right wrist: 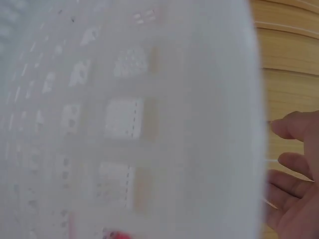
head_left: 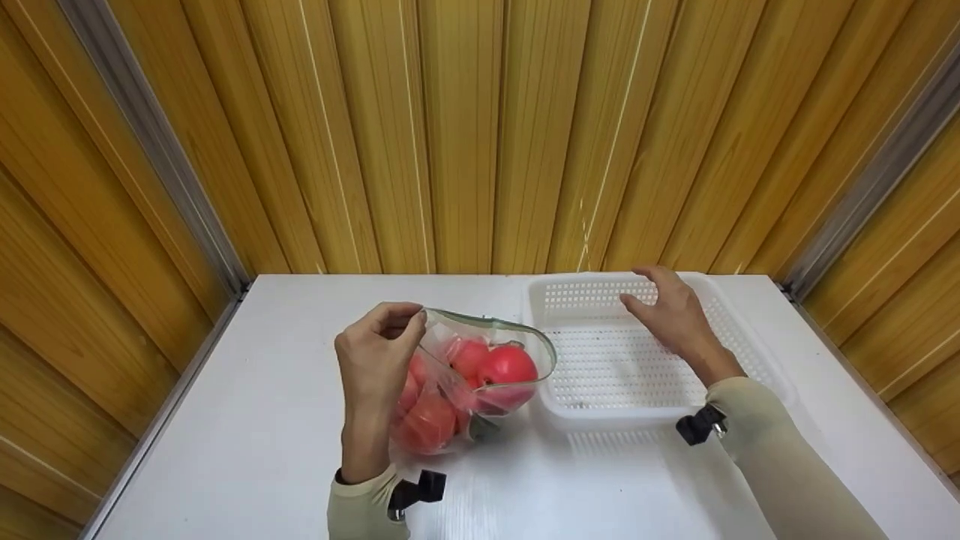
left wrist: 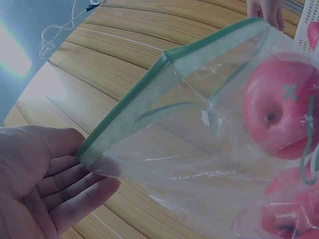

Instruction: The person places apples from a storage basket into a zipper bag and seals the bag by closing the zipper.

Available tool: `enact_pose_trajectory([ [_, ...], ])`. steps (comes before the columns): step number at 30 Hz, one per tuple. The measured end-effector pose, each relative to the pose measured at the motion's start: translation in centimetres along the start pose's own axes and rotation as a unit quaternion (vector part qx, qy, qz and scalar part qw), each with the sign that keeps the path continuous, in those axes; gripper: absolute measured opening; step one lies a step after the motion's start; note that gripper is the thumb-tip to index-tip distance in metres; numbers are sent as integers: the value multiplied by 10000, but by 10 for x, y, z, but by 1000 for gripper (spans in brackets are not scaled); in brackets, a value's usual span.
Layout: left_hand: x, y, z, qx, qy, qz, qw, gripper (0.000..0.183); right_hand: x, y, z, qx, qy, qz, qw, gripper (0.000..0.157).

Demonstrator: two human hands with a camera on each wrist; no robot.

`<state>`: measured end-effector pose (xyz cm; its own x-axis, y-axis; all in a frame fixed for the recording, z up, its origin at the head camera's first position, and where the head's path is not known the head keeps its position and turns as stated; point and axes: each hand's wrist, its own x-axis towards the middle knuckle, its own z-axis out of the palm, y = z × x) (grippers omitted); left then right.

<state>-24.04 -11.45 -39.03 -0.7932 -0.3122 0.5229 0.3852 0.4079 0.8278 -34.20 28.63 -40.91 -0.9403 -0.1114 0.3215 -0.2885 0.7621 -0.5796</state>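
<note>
My left hand pinches one corner of a clear zip bag between thumb and fingers. The bag has a green-edged mouth, which gapes toward the right. Several round red fruits lie inside it, and its lower part is down at the white table. In the left wrist view, one fruit shows a dark dimple through the plastic. Over the white perforated basket, my right hand is held with fingers spread and holds nothing. The basket's wall fills much of the right wrist view.
The white table carries the bag at the middle and the basket to its right. Behind it stands a wood-patterned panel wall, with side panels and metal corner posts at left and right. A white cable hangs in the left wrist view.
</note>
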Motion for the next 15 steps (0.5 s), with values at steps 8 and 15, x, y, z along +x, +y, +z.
enact_pose_trajectory([
  [8,0,0,1,-19,-6,-57,10000,6,2,34,-8,-285,-267,715,9967,64],
  [15,1,0,1,-93,-47,-88,9999,7,-1,59,-9,-396,-672,1162,9902,69],
])
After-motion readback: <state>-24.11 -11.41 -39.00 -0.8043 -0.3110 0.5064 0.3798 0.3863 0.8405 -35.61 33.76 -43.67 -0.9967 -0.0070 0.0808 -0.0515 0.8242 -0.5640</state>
